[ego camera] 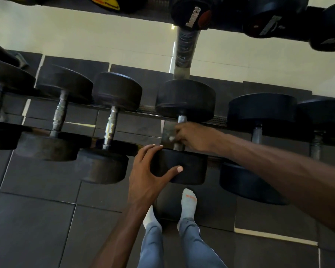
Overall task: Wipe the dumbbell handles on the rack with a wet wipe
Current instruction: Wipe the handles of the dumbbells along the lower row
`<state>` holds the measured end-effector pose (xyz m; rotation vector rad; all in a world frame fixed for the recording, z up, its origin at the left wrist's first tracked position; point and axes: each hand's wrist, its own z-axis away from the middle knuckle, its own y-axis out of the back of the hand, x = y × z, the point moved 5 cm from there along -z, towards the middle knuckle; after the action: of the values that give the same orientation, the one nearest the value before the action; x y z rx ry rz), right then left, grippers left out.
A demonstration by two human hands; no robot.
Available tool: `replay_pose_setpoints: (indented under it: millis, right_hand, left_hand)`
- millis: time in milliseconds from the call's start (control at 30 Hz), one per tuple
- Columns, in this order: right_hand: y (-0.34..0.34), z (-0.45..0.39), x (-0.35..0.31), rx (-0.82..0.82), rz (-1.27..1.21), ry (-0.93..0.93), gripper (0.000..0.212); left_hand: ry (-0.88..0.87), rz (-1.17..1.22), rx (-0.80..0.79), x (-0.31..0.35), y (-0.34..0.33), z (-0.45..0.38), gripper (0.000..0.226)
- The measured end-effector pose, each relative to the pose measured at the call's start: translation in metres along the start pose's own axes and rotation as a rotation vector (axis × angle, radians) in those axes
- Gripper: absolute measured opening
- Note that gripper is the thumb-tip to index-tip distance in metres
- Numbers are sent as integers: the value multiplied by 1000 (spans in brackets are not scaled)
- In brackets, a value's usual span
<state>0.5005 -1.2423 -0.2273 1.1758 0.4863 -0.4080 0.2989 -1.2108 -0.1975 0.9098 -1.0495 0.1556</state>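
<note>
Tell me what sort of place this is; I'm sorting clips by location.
Most likely a gym's free-weights area: a row of black dumbbells sits on a rack rail, and dark rubber floor tiles cover the ground below.

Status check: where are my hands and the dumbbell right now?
Right hand grips wipe on handle. Left hand steadies near weight head. Nothing in the way.

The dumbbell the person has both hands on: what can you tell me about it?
The dumbbell has two thick, round, matte black heads that look like rubber, joined by a silvery metal handle. It lies on the rack's lower row, one head far, one near. The left hand cups the near head with spread fingers. The right hand wraps the handle, a pale wipe showing at its fingers.
</note>
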Motion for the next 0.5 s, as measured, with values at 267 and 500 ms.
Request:
replay_pose_setpoints:
  millis: [267, 500]
  right_hand:
    - [7, -5, 13, 168, -34, -86, 20]
    - [-3, 18, 7, 173, -186, -147, 23]
  left_hand:
    - [2, 2, -14, -1, 0, 0, 75]
    - [-1, 1, -6, 0, 0, -1, 75]
